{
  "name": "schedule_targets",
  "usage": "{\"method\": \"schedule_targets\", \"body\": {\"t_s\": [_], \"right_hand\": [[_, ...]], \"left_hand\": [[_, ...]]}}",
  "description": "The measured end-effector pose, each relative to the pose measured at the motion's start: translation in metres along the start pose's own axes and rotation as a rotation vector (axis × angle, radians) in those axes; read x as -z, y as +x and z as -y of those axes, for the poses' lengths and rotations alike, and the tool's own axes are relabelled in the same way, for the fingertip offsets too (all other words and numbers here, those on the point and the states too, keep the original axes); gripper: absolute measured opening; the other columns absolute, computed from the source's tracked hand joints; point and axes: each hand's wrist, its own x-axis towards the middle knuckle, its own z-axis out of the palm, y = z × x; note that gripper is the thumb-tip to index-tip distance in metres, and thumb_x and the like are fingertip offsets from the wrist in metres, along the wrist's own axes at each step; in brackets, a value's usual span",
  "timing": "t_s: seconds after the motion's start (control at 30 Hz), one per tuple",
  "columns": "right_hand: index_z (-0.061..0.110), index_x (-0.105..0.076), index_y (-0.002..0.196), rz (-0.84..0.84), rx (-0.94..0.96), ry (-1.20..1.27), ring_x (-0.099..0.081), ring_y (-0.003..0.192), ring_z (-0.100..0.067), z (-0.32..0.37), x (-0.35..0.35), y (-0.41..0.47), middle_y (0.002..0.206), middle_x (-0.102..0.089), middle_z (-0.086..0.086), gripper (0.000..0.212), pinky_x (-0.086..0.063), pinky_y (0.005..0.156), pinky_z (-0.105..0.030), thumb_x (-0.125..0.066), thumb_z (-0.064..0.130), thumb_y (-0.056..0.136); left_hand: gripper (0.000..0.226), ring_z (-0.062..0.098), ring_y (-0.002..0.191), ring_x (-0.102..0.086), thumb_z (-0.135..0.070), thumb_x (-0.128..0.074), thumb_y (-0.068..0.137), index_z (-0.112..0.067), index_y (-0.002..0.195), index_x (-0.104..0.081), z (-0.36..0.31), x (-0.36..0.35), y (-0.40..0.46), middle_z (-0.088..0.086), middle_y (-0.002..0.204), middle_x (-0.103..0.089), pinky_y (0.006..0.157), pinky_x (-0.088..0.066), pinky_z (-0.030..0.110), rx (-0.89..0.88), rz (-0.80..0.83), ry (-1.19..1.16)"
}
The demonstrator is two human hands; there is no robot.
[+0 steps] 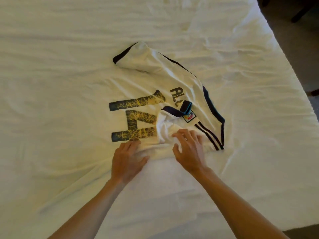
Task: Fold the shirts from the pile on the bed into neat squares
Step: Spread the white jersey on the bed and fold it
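- We see the shirt (160, 94) lying long, stretching up and away from us.
- Our left hand (126, 160) presses its near edge flat.
- Our right hand (189, 149) bunches the sleeve (174, 119).

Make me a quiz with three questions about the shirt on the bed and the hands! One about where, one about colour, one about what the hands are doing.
1. Where does the white football shirt lie?
A. on the bed sheet
B. on a chair
C. on the floor

2. What colour is the cuff trim on the far sleeve?
A. red
B. dark navy
C. green

3. What is the right hand doing?
A. hanging away from the shirt
B. holding a hanger
C. gripping bunched shirt fabric

Answers:
1 A, the shirt is spread out on the white bed sheet.
2 B, a dark band edges the sleeve opening.
3 C, its fingers curl into white cloth beside the three-stripe sleeve, while the left hand presses on the shirt's near edge.
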Motion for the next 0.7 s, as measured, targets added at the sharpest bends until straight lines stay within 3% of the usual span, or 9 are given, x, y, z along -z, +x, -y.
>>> {"method": "schedule_targets", "body": {"t_s": [0.1,0.2,0.27,0.37,0.47,0.57,0.7], "right_hand": [[0.021,-0.065,0.115,0.175,0.187,0.112,-0.058,0.101,-0.023,0.041,-0.03,0.01,0.12,-0.061,0.003,0.03,-0.048,0.081,-0.042,-0.063,0.013,0.086],[0.021,-0.061,0.124,0.291,0.248,0.09,-0.058,0.111,-0.024,0.07,-0.051,0.019,0.132,-0.059,0.002,0.033,-0.048,0.086,-0.043,-0.06,0.017,0.091],[0.021,-0.063,0.126,0.345,0.268,0.057,-0.059,0.111,-0.026,0.089,-0.061,0.024,0.131,-0.06,0.001,0.035,-0.044,0.087,-0.044,-0.063,0.022,0.091],[0.024,-0.062,0.13,0.441,0.311,-0.021,-0.055,0.115,-0.027,0.111,-0.071,0.029,0.128,-0.059,0.001,0.039,-0.039,0.09,-0.045,-0.065,0.032,0.092],[0.032,-0.059,0.131,0.541,0.284,-0.072,-0.05,0.117,-0.022,0.12,-0.075,0.035,0.125,-0.053,0.003,0.039,-0.033,0.094,-0.043,-0.062,0.043,0.093],[0.033,-0.067,0.119,0.573,0.24,-0.073,-0.046,0.115,-0.018,0.122,-0.071,0.045,0.117,-0.053,0.007,0.029,-0.032,0.093,-0.04,-0.062,0.044,0.093],[0.03,-0.074,0.104,0.663,0.21,-0.006,-0.052,0.108,-0.013,0.12,-0.062,0.07,0.108,-0.064,0.011,0.019,-0.037,0.088,-0.036,-0.062,0.042,0.094]], "left_hand": [[0.045,0.032,0.099,-0.062,-0.04,-0.054,0.076,-0.012,0.11,-0.066,0.051,0.016,-0.031,0.007,0.11,-0.066,0.08,-0.052,0.042,0.013,-0.038,0.13],[0.04,0.034,0.098,-0.062,-0.025,-0.051,0.076,-0.009,0.108,-0.068,0.093,0.034,-0.055,0.009,0.109,-0.068,0.08,-0.053,0.044,0.058,-0.044,0.187],[0.036,0.036,0.095,-0.063,-0.015,-0.067,0.071,-0.008,0.106,-0.07,0.116,0.046,-0.07,0.01,0.106,-0.069,0.077,-0.054,0.044,0.123,-0.023,0.217],[0.049,0.036,0.089,-0.063,0.001,-0.082,0.052,-0.009,0.099,-0.071,0.14,0.063,-0.087,0.007,0.099,-0.069,0.073,-0.053,0.043,0.172,0.009,0.256],[0.046,0.035,0.085,-0.064,0.007,-0.077,0.049,-0.011,0.092,-0.073,0.161,0.082,-0.096,0.005,0.093,-0.07,0.069,-0.052,0.042,0.24,-0.003,0.257],[0.032,0.036,0.073,-0.065,0.01,-0.076,0.058,-0.009,0.083,-0.075,0.177,0.109,-0.096,0.008,0.079,-0.071,0.061,-0.053,0.04,0.359,-0.015,0.196],[0.012,0.031,0.067,-0.065,-0.011,-0.065,0.079,-0.018,0.073,-0.074,0.217,0.163,-0.066,0.006,0.069,-0.069,0.057,-0.048,0.033,0.424,0.044,0.072]]}}
